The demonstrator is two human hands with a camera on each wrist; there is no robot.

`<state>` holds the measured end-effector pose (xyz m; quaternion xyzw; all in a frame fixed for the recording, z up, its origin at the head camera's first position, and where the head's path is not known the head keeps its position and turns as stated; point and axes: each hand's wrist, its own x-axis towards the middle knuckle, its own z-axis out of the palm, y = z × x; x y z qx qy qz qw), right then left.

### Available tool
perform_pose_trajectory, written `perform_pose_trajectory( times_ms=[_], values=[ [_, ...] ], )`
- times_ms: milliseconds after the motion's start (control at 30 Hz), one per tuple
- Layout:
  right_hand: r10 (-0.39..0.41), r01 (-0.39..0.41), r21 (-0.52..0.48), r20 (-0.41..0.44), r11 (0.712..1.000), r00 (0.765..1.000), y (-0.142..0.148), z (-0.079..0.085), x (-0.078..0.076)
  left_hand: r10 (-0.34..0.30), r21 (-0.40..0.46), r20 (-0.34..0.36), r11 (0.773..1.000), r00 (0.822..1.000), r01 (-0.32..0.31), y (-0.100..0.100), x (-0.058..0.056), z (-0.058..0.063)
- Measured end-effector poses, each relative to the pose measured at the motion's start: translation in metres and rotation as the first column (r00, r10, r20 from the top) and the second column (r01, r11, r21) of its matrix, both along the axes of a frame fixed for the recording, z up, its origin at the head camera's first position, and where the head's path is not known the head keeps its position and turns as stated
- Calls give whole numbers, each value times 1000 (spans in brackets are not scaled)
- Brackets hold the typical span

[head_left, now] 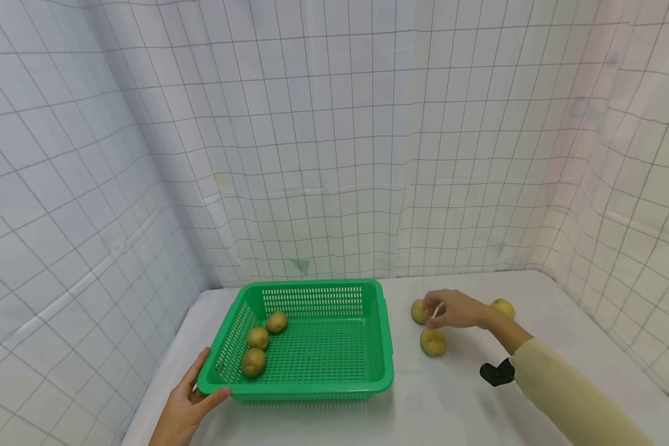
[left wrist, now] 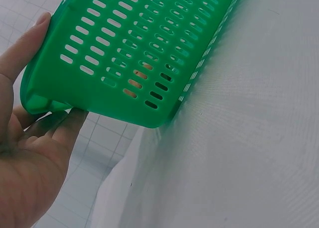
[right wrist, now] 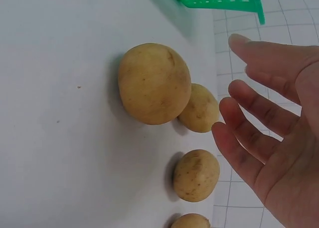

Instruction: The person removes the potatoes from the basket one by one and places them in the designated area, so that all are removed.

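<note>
With left hand curled round near-left corner of green basket containing three potatoes, reaching with right hand, loosely spread and empty, to loose potatoes between basket and table's right edge. Apparently mid-collecting; next, likely pinch one.

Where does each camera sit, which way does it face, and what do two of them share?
Head: worn on the head, facing forward and down over the green basket; left hand, right hand and sleeve show.
Left wrist: worn there, facing the basket from outside; the left hand shows gripping it.
Right wrist: worn there, facing loose potatoes; the right hand's fingers show.
Shared: head and right wrist both show basket and potatoes.
</note>
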<state>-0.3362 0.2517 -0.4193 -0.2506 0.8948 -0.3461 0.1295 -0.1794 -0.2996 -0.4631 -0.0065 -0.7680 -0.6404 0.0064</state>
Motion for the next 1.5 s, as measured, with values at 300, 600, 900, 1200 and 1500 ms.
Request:
perform_pose_trajectory(
  times_ms=[300, 600, 900, 1200, 1500],
  values=[
    [18, -17, 34, -27, 999, 999, -7, 11, -10, 7, -17, 17, 1000, 1000, -7, 0, 1, -2],
    [88, -85, 43, -97, 996, 991, -16, 26, -19, 29, -75, 76, 997, 997, -23, -2, 0, 0],
    [66, -63, 40, -81, 997, 995, -38, 38, -21, 17, -49, 64, 999, 998, -14, -1, 0, 0],
    [112, -104, 58, -143, 993, 983, -66, 45, -27, 15, -44, 51, 999, 999, -13, -2, -2, 0],
    [182, -170, 76, -202, 982, 962, -92, 50, -25, 19, -49, 55, 999, 998, -16, -1, -3, 0]
  ],
)
